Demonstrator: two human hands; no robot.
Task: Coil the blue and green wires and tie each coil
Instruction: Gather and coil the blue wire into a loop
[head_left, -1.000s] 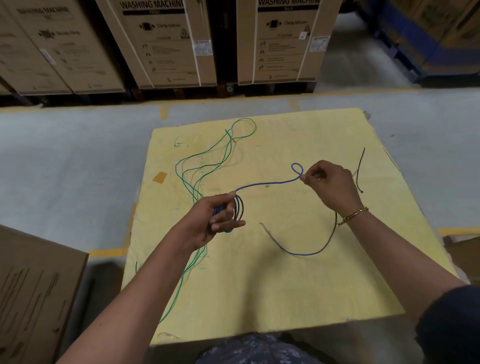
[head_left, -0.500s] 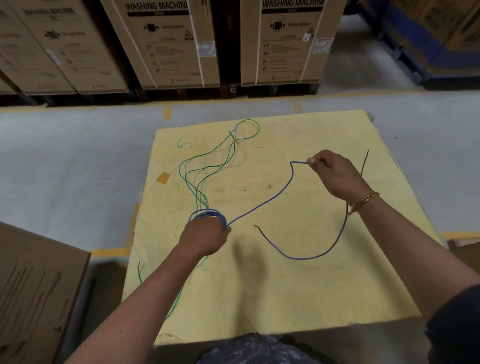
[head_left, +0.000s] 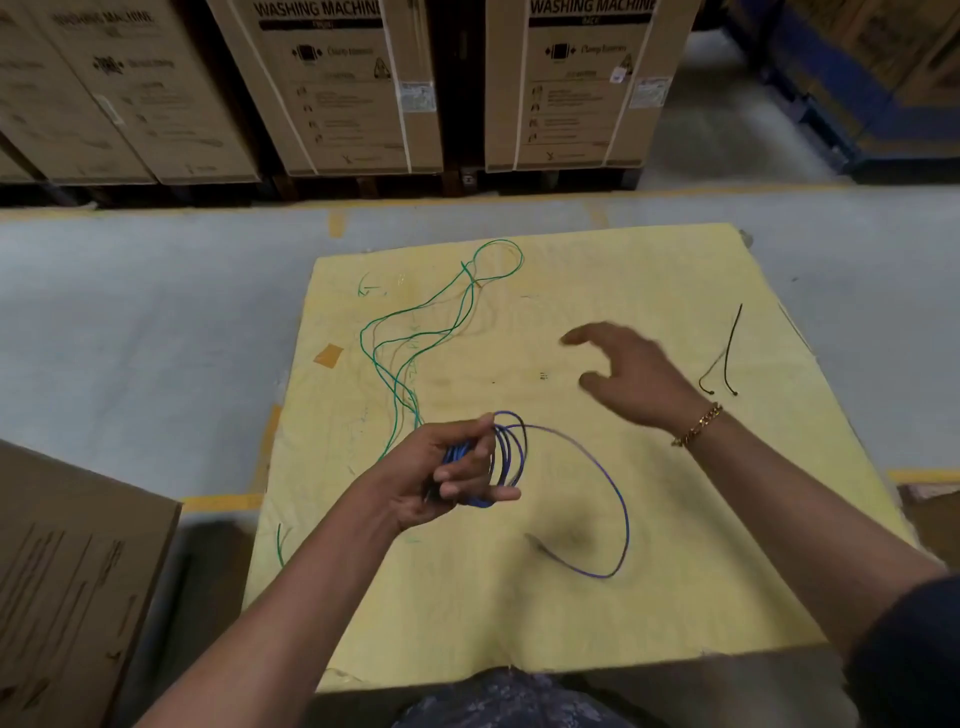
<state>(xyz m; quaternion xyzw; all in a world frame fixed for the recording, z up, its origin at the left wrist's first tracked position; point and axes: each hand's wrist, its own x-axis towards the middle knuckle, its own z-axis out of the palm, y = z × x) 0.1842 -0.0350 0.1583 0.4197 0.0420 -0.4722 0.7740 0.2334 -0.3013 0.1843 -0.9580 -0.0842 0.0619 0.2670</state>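
Observation:
My left hand (head_left: 447, 478) grips a small coil of blue wire (head_left: 506, 457) above the middle of the yellow table (head_left: 519, 623). The wire's free tail (head_left: 621, 514) arcs to the right and curls down onto the table near the front. My right hand (head_left: 628, 374) hovers open and blurred above the table's right half, holding nothing. The green wire (head_left: 415, 322) lies loose in long loops on the far left part of the table, with one strand running under my left arm toward the front edge.
Two short black ties (head_left: 730, 358) lie near the table's right edge. A piece of brown tape (head_left: 328, 356) sticks to the left side. A cardboard box (head_left: 67, 582) stands at the near left. Washing-machine cartons (head_left: 353, 88) line the far side of the grey floor.
My right hand has let go of the blue wire and opened. The released tail has dropped into an arc on the table. My left hand has turned, and the coil has gained a loop.

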